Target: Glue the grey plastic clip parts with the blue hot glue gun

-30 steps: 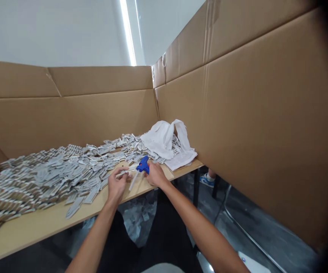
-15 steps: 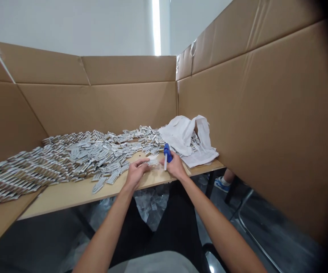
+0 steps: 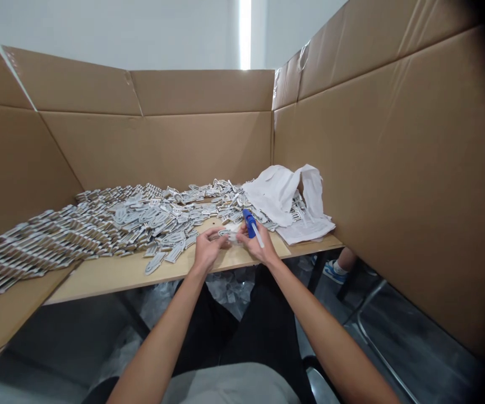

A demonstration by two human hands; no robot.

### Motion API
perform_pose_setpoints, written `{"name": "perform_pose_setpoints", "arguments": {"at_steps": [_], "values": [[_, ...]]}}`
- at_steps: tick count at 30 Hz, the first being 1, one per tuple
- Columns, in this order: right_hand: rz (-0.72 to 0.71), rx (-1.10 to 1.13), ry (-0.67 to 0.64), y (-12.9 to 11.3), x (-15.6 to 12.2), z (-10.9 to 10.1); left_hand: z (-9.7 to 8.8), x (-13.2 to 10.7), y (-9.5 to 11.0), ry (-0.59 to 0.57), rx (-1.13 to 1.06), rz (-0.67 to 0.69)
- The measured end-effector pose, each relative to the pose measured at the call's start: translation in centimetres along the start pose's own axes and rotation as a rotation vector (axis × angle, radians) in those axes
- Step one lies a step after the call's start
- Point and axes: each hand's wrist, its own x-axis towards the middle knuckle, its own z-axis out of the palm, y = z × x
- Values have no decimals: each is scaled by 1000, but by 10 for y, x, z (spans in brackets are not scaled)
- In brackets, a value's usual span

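Over the front of the wooden tabletop (image 3: 111,272), my left hand (image 3: 207,249) pinches a small flat grey-white piece (image 3: 227,232) with an oval outline. My right hand (image 3: 263,246) grips a blue-handled tool (image 3: 249,222) with a pale, straight stem slanting back towards my wrist; its exact kind is unclear. The right fingertips also reach the right end of the flat piece. A loose heap of similar grey-white pieces (image 3: 153,221) lies just beyond and left of my hands. Further left, more such pieces stand in packed, tilted rows (image 3: 27,244).
Tall cardboard walls rise behind (image 3: 200,146) and at the right (image 3: 372,168). A crumpled white sheet (image 3: 273,191) partly covers pieces at the back right. Below the table lie clear plastic bags (image 3: 231,289). Another person's shoe (image 3: 335,272) shows beyond the right table edge.
The blue tool has tilted, its pale stem now pointing down and right. My hands have drawn closer together around the flat piece. The whole view has shifted slightly.
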Motion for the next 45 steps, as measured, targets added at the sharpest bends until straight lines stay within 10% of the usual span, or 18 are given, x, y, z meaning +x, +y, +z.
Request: {"name": "perform_pose_setpoints", "arguments": {"at_steps": [13,45], "values": [[-8,78,-12,-13,-8,4,1,-7,-1,-298,121,120],[-74,-96,118,-2,-6,4,-1,-2,-3,13,22,62]]}}
